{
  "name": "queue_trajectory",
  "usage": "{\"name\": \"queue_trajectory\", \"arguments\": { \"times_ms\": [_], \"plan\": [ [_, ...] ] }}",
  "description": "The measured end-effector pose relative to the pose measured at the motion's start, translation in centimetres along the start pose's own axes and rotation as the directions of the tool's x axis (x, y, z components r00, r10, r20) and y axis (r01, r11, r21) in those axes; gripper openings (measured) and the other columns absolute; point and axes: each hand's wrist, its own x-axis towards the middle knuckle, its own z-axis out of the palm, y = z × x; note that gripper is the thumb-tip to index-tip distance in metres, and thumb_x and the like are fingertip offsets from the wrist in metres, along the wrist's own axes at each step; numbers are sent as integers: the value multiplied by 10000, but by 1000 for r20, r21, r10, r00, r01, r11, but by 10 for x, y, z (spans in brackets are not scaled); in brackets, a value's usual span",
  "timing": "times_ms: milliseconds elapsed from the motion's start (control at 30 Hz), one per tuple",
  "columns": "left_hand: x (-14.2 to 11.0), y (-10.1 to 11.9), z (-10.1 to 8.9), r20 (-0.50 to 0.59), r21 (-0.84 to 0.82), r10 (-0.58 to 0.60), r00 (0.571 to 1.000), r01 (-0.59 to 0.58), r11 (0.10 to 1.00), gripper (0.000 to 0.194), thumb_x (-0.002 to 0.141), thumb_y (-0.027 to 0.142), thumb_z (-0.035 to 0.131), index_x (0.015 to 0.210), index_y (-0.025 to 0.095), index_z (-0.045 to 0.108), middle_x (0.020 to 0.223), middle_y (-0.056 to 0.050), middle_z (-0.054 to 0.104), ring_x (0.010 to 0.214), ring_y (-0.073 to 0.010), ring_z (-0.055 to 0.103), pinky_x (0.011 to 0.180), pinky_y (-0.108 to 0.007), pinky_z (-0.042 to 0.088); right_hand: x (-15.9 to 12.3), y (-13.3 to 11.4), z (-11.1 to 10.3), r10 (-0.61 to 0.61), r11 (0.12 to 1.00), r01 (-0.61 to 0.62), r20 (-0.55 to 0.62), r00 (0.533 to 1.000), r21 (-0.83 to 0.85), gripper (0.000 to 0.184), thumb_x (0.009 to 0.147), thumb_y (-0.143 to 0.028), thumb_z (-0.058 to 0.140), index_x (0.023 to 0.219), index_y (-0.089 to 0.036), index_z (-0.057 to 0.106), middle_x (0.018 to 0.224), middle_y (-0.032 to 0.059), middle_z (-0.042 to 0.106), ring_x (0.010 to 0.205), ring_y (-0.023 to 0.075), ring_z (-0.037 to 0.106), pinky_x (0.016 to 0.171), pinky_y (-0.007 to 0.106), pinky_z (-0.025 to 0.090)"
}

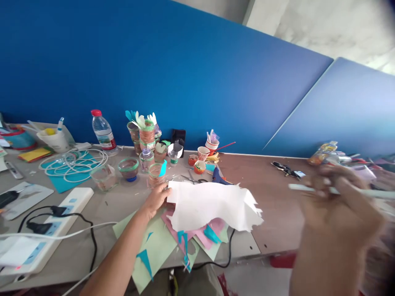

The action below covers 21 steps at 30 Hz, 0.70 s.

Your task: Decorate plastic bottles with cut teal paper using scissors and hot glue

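My left hand (pixel 156 200) is closed on the left corner of a white sheet of paper (pixel 210 205) with torn, ragged edges. The sheet lies over green paper (pixel 159 242), pink paper (pixel 202 237) and blue paper scraps (pixel 144 263). Off to the right, above the brown tabletop, my right hand (pixel 342 201) is raised and smeared by motion. Its fingers close round a thin, whitish stick (pixel 300 187) whose exact kind is too blurred to tell. Behind the sheet are scissors (pixel 191 177) and a blue glue gun (pixel 218 176), partly hidden.
Small jars (pixel 147 159), paper cups (pixel 203 153) and a red-capped bottle (pixel 104 132) stand along the blue partition (pixel 185 82). A power strip (pixel 64 220) with cables lies at left. Keys (pixel 286 169) and a cluttered pile (pixel 330 155) are at right.
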Motion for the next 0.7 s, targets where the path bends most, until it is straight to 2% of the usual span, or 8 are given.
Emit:
{"name": "queue_trajectory", "arguments": {
  "times_ms": [67,100,167,333,433,533,600,700],
  "plan": [
    [4,-5,-1,-57,141,106,993,-97,985,415,686,375,674,1018,130,624,878,-67,697,848,-238,648,718,-322,513,-19,25,11,58,996,-25,388,920,-89,189,752,-159,531,715,-166,717,713,51,641,491,94,470,521,320,440],
    [5,-8,-2,-81,201,137,987,-119,972,424,693,373,659,1032,123,621,880,-71,698,857,-242,647,740,-327,503,-28,41,15,164,984,-109,487,858,-139,179,766,-261,565,758,-171,719,743,58,647,562,125,526,547,321,449],
    [7,-11,-4,-130,289,175,976,-132,948,467,703,371,634,1096,121,597,864,-70,697,833,-243,649,735,-330,488,-47,77,21,355,932,-237,563,746,-274,275,782,-428,586,792,-184,712,760,61,656,675,173,584,583,318,449],
    [1,-7,-4,-119,442,286,951,-207,873,502,741,306,601,1213,144,549,585,29,596,564,-164,543,600,-266,408,-83,155,20,569,792,-272,500,653,-547,498,830,-611,496,681,-163,657,360,-56,386,374,99,336,444,266,304],
    [-3,-1,-1,-65,466,256,964,-198,862,392,773,276,555,1145,165,610,478,66,474,473,-136,439,508,-237,337,-98,185,12,592,803,-402,513,622,-440,410,792,-589,570,823,-188,650,473,-40,512,472,124,471,548,284,410],
    [-3,1,-2,-38,447,202,979,-164,879,301,765,274,565,1027,167,666,588,18,570,527,-142,501,513,-233,366,-108,211,-1,639,767,-561,452,622,-311,369,736,-563,637,837,-208,630,539,-42,545,514,131,503,590,298,447],
    [-1,-1,-3,-29,438,170,985,-141,888,294,762,288,575,1010,165,672,719,-25,642,586,-160,558,542,-246,414,-112,227,-10,667,745,-593,385,638,-306,367,703,-556,667,795,-203,629,501,-52,516,481,123,479,543,278,425],
    [1,-3,-3,-64,499,279,958,-212,840,237,749,279,599,945,188,695,869,-64,667,741,-201,614,671,-289,481,-116,243,-21,694,720,-572,369,619,-394,397,726,-590,621,741,-194,627,466,-40,504,437,125,451,447,257,333]
  ]
}}
